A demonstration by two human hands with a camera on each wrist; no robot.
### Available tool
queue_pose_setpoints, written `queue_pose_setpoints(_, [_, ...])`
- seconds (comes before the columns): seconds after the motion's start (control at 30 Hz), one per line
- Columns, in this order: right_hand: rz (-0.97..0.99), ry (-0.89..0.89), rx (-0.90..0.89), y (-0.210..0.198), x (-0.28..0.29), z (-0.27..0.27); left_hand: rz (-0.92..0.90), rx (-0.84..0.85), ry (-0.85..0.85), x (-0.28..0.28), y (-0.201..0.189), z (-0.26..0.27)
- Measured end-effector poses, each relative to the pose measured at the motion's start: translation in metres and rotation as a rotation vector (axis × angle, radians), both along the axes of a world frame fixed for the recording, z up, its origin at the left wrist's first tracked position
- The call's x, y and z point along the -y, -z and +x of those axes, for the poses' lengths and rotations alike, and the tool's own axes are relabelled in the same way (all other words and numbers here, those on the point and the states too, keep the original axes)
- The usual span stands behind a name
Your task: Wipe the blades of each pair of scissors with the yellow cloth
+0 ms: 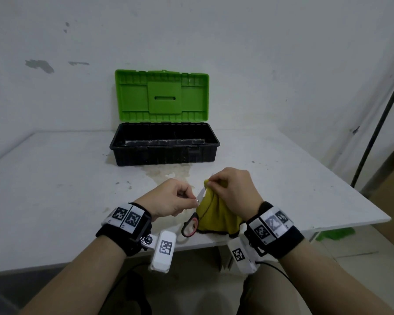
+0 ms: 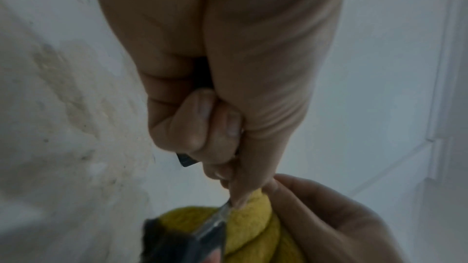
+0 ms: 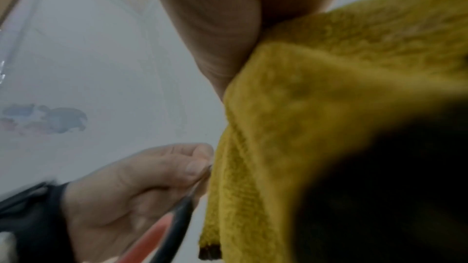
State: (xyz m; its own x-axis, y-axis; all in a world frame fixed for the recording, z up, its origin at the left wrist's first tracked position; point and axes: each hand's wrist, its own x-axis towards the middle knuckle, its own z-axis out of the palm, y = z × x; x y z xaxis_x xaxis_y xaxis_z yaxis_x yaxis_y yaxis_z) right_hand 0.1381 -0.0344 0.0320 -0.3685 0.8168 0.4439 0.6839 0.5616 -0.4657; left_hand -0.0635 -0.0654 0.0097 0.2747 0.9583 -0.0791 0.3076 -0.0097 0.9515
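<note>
A pair of scissors (image 1: 192, 223) with black and red handles is held blades-up near the table's front edge. My left hand (image 1: 175, 198) pinches its steel blade (image 1: 200, 196) just above the pivot. My right hand (image 1: 232, 192) grips the yellow cloth (image 1: 216, 214), bunched over the upper part of the blade, so the tip is hidden. The left wrist view shows the blade (image 2: 215, 225) running into the cloth (image 2: 255, 225) under my fingers. In the right wrist view the cloth (image 3: 316, 107) fills the right side, with the scissor handle (image 3: 162, 233) low in front of my left hand (image 3: 142, 183).
An open toolbox with a black base (image 1: 164, 153) and upright green lid (image 1: 162, 96) stands at the back of the white table (image 1: 55, 189). A stained patch lies between the toolbox and my hands. The table's right edge drops to the floor.
</note>
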Motion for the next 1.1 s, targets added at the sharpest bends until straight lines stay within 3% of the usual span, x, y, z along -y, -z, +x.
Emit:
queue_pose_setpoints(0.17, [0.003, 0.139, -0.074, -0.015, -0.017, 0.014, 0.006, 0.007, -0.037, 0.002, 0.003, -0.003])
queue_pose_setpoints(0.37, [0.09, -0.119, 0.105, -0.004, 0.016, -0.003, 0.011, 0.031, -0.054, 0.0, 0.005, -0.001])
queue_pose_setpoints(0.47, [0.074, -0.091, 0.115, 0.003, 0.013, -0.006, 0.033, -0.014, -0.018, 0.002, 0.007, 0.005])
queue_pose_setpoints(0.7, [0.018, 0.167, -0.039, -0.017, -0.018, 0.014, 0.014, 0.006, -0.037, 0.004, 0.013, 0.002])
queue_pose_setpoints(0.8, [-0.035, 0.147, -0.206, -0.024, -0.016, 0.025, -0.039, 0.065, -0.118, 0.004, 0.013, -0.001])
queue_pose_setpoints(0.9, [-0.059, 0.084, -0.26, -0.023, -0.007, 0.026, -0.079, 0.168, -0.199, 0.002, 0.011, -0.001])
queue_pose_setpoints(1.1, [-0.044, -0.007, -0.028, -0.006, 0.001, 0.014, -0.17, 0.33, -0.34, 0.0, 0.012, 0.007])
